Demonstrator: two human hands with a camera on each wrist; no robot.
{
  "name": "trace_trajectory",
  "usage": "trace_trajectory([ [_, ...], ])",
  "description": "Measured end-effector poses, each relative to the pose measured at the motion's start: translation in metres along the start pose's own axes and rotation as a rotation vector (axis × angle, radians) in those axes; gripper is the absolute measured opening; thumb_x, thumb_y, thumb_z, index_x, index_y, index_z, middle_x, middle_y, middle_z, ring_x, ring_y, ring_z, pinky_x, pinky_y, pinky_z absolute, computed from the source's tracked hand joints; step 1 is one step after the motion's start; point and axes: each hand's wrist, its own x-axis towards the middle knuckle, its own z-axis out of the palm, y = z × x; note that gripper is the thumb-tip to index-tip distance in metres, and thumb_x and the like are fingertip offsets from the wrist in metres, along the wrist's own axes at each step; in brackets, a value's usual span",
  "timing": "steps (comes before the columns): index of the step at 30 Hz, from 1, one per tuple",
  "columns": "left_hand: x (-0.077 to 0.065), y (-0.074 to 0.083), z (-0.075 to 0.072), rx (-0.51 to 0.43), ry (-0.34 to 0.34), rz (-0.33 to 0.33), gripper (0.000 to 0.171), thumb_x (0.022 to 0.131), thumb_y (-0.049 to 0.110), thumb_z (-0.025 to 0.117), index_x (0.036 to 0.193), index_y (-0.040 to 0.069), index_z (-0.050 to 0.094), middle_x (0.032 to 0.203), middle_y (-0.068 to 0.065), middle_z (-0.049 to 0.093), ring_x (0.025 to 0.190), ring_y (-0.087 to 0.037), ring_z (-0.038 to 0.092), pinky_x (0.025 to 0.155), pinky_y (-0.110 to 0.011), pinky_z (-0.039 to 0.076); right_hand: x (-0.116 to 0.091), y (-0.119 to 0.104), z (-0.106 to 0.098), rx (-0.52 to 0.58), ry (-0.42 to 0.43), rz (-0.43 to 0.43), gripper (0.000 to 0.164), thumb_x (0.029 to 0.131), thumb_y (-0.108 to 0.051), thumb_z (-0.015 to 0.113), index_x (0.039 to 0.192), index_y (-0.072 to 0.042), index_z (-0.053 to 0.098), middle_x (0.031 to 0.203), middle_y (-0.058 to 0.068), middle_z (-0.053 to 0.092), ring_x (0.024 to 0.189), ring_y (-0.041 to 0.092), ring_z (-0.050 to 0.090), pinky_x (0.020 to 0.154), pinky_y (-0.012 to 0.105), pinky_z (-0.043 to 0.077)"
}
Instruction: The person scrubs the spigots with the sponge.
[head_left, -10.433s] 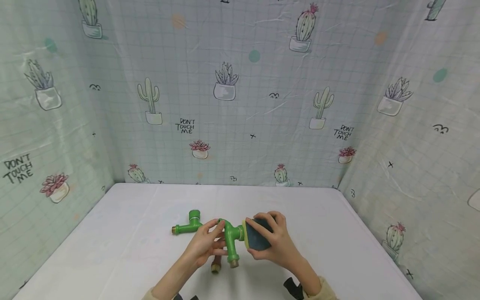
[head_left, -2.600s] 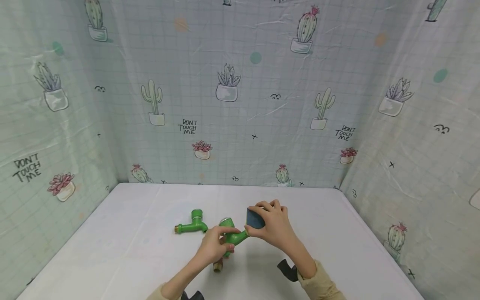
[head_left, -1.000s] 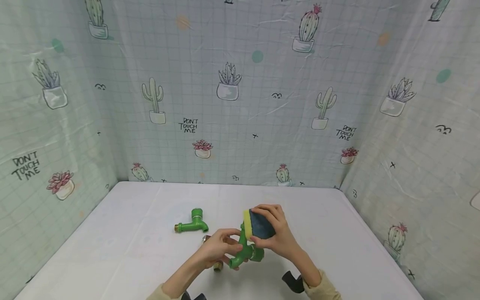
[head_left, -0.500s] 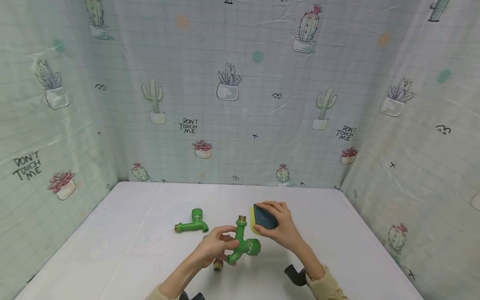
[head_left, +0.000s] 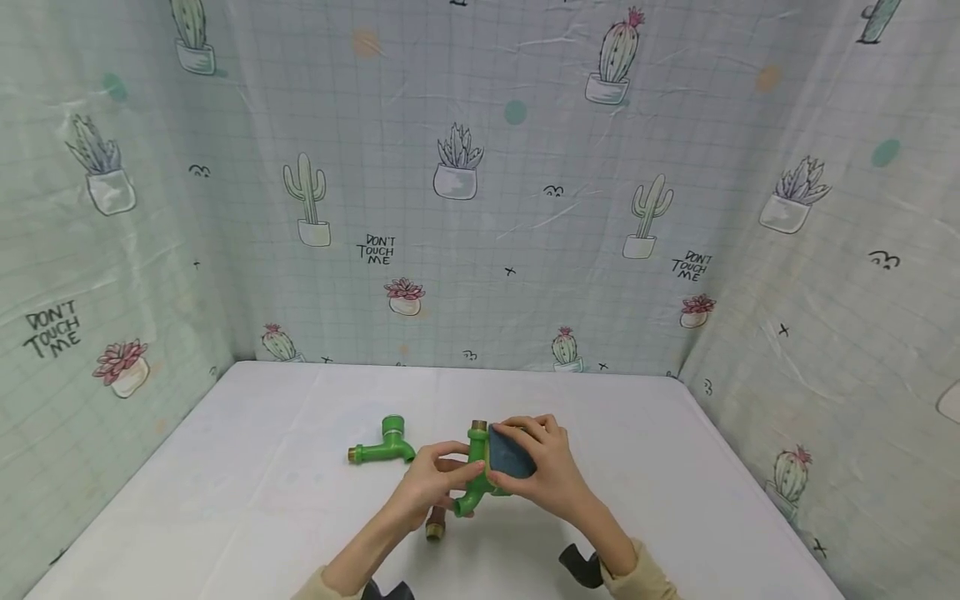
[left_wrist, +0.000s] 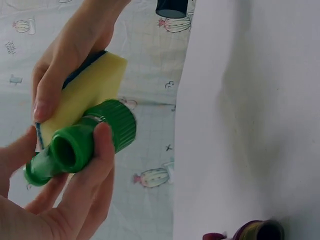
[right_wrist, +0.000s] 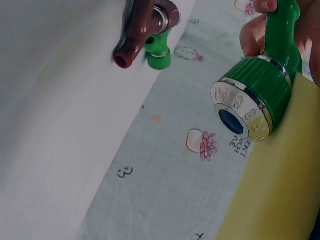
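My left hand point(head_left: 425, 486) grips a green tap point(head_left: 468, 500) above the table, its brass threaded end up and its spout toward me. In the left wrist view the fingers curl round the tap body point(left_wrist: 72, 145) near the open spout. My right hand point(head_left: 551, 467) pinches a sponge point(head_left: 510, 454), yellow with a dark blue scouring side. The sponge's yellow face point(left_wrist: 90, 92) lies against the tap. The ribbed green knob point(right_wrist: 260, 85) with its silver cap shows in the right wrist view; in the head view the sponge partly covers it.
A second green tap point(head_left: 385, 450) lies on the white table point(head_left: 285, 500), left of my hands. A brownish-red tap point(right_wrist: 142, 30) lies beneath the left hand, mostly hidden in the head view, its brass end point(head_left: 435, 530) showing. A cactus-patterned cloth point(head_left: 480, 233) hangs behind and at both sides.
Over the last second the left hand has raised the tap slightly. The sponge moved off the threaded end to the right, then came back lower onto the tap. Earlier the tap was held at other angles.
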Motion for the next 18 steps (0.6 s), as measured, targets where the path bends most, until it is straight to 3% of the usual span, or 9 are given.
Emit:
trace_trajectory([
  [8, 0.001, -0.005, 0.001, -0.050, 0.073, -0.044, 0.050, 0.086, 0.025, 0.059, 0.123, -0.007, 0.045, 0.088, -0.010, 0.066, 0.073, -0.019, 0.067, 0.060, -0.040, 0.056, -0.014, -0.002, 0.003, -0.010, 0.045, -0.122, 0.056, 0.071, -0.045, 0.070, 0.119, -0.021, 0.054, 0.116, -0.001, 0.054, 0.096, 0.013, 0.036, 0.074, 0.036, 0.030],
  [18, 0.006, -0.008, 0.001, -0.196, 0.113, -0.114, 0.060, 0.087, 0.031, 0.057, 0.128, -0.009, 0.038, 0.089, -0.002, 0.065, 0.078, -0.015, 0.065, 0.068, -0.039, 0.056, -0.027, -0.009, 0.004, -0.153, 0.109, -0.288, 0.061, 0.070, -0.055, 0.064, 0.119, -0.019, 0.054, 0.114, -0.001, 0.053, 0.096, 0.018, 0.036, 0.078, 0.039, 0.029],
])
